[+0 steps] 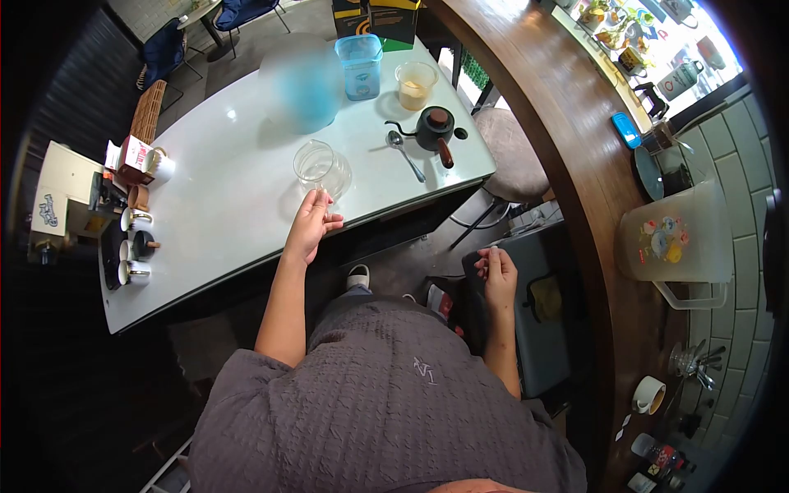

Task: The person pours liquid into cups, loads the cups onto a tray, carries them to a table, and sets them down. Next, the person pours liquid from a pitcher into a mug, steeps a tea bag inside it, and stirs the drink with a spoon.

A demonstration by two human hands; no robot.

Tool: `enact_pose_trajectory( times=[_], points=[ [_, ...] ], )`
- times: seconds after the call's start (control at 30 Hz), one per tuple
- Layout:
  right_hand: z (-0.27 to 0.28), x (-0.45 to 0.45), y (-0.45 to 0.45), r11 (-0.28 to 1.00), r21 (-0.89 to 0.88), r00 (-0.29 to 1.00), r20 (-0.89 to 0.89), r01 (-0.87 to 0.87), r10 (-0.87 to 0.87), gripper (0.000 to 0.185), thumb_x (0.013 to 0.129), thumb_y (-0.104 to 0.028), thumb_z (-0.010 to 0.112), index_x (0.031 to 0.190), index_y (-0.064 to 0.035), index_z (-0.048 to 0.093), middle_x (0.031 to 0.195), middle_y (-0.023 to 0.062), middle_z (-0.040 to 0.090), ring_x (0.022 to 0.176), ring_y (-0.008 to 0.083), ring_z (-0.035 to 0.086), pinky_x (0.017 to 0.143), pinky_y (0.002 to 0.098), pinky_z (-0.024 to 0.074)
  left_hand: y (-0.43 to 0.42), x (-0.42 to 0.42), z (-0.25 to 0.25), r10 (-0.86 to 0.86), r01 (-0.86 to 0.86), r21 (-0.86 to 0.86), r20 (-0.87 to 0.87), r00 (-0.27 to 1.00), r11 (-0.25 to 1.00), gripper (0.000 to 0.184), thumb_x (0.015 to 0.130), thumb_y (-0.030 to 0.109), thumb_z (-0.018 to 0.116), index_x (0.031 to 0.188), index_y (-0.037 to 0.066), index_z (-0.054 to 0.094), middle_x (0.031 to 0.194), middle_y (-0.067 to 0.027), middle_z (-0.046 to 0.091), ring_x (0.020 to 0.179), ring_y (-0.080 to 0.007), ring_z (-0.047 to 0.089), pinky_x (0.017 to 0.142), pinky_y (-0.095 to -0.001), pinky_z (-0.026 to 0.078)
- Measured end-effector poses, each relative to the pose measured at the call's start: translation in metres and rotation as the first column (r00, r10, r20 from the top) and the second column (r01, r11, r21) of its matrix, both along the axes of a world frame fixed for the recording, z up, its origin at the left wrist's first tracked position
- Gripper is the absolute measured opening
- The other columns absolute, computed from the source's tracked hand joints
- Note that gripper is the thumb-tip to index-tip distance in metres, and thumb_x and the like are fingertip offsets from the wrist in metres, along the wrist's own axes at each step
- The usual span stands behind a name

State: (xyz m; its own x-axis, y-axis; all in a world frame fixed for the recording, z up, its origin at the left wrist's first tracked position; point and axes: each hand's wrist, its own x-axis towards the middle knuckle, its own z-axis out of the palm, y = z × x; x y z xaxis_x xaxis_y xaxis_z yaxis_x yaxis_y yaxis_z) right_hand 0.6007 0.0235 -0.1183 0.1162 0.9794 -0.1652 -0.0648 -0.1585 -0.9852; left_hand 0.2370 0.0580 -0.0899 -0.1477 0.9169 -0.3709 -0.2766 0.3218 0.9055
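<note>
My left hand (309,227) is closed on the handle of a clear glass jug (316,164) near the table's front edge. The jug's open rim faces up; I cannot tell whether its base touches the white tabletop (222,201). Away from the table, my right hand (498,278) hangs in the air with fingers loosely curled and nothing visible in them. To the right of the jug lie a metal spoon (406,156) and a black gooseneck kettle (435,129) with a wooden handle. Behind them stand a tub of pale contents (414,85) and a blue-lidded container (359,70).
A large blurred blue shape (304,86) stands at the table's back. Several cups (135,246) and a machine (70,197) line the left end. On my right, a wooden counter (567,156) bears a plastic pitcher (674,234). A round stool (511,152) sits between table and counter.
</note>
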Motion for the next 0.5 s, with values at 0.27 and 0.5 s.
enact_pose_trajectory(
  times=[0.27,0.5],
  points=[
    [0.002,0.009,-0.001,1.0,-0.019,1.0,-0.002,-0.014,0.014,0.027,0.098,-0.024,0.05,0.09,-0.0013,0.062,0.072,0.0,0.058,0.062,0.0045,0.05,0.057,0.0186,0.039,-0.028,0.002,0.004,-0.026,0.028,0.033,-0.074,0.997,0.999,0.025,0.101,0.033,0.043,0.102,0.009,0.05,0.099,-0.0018,0.047,0.084,-0.0146,0.058,0.075,-0.028,0.05],
    [0.015,0.001,0.018,1.0,0.007,0.999,-0.041,0.001,-0.001,0.025,0.098,-0.022,0.052,0.09,-0.0011,0.062,0.071,0.0,0.058,0.06,0.0041,0.048,0.056,0.0189,0.0382,-0.02,-0.006,0.004,-0.066,0.071,0.07,-0.067,0.996,0.995,0.028,0.1,0.034,0.044,0.1,0.007,0.051,0.099,-0.0037,0.047,0.085,-0.0151,0.059,0.078,-0.0297,0.05]
  ],
)
